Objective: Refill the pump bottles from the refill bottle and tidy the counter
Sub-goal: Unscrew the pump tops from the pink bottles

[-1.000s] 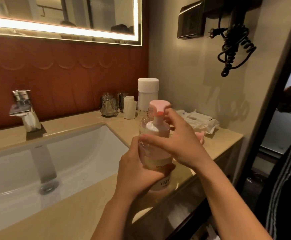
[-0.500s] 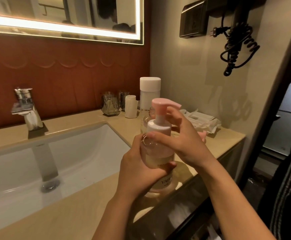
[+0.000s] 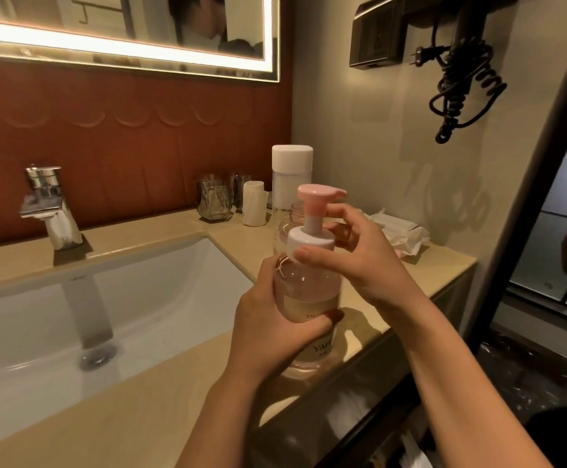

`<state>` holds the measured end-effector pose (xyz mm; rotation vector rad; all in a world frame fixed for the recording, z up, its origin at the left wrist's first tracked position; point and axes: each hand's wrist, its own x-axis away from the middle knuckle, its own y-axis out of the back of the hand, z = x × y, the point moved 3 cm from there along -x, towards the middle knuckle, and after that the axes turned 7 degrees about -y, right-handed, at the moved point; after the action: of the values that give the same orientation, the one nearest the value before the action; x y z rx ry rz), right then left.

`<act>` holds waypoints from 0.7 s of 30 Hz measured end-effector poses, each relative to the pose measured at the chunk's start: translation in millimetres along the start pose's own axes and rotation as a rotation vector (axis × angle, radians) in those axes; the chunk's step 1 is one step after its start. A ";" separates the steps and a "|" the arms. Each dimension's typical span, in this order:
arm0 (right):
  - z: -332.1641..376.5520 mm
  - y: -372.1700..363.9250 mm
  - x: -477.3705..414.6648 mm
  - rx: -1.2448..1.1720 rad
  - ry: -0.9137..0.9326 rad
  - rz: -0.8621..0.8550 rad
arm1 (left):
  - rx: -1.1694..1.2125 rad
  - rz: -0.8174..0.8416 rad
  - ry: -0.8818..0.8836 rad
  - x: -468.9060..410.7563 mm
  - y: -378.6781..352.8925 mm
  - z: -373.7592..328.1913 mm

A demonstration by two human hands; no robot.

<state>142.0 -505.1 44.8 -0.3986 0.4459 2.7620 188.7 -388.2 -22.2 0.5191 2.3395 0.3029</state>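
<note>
A clear pump bottle (image 3: 309,292) with a pink pump head (image 3: 315,197) and a white collar stands on the beige counter (image 3: 160,393) near its front edge. My left hand (image 3: 268,325) grips the bottle's body from the left, thumb across the label. My right hand (image 3: 356,255) grips the white collar, thumb in front and fingers curled behind. A tall bottle with a white cap (image 3: 292,177) stands behind, and an open clear bottle (image 3: 297,214) is partly hidden behind the pump.
A white sink (image 3: 72,319) with a chrome tap (image 3: 47,211) lies to the left. Glass cups (image 3: 214,201) and a white paper roll (image 3: 253,207) stand at the back. A wipes pack (image 3: 396,231) lies right. A hair dryer cord (image 3: 461,82) hangs on the wall.
The pump head has turned, its nozzle swinging from toward me to the right. My right hand has shifted round the collar. The bottle stays on the counter.
</note>
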 end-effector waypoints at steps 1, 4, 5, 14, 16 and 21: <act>-1.6 -0.2 -0.1 -0.021 -0.012 0.042 | -0.001 0.000 0.002 0.3 0.0 -0.1; -3.1 -6.1 1.2 -0.016 -0.019 0.093 | -0.008 -0.006 0.007 0.1 -0.1 0.4; -2.4 -8.8 1.2 0.019 -0.011 0.068 | -0.008 -0.005 0.012 -0.3 -0.1 0.8; 0.5 -13.2 -0.9 0.232 0.046 -0.232 | 0.046 0.013 0.042 0.2 0.3 -2.9; -1.1 -9.6 -2.1 0.139 0.034 -0.117 | 0.038 0.014 0.037 -0.4 1.2 -3.0; -4.8 -6.8 -1.3 -0.040 -0.026 0.131 | 0.026 0.017 0.030 -0.3 -1.0 -2.1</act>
<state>146.6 -501.0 39.0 -0.3543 0.4252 2.9032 187.1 -389.3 -20.9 0.5513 2.3719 0.2903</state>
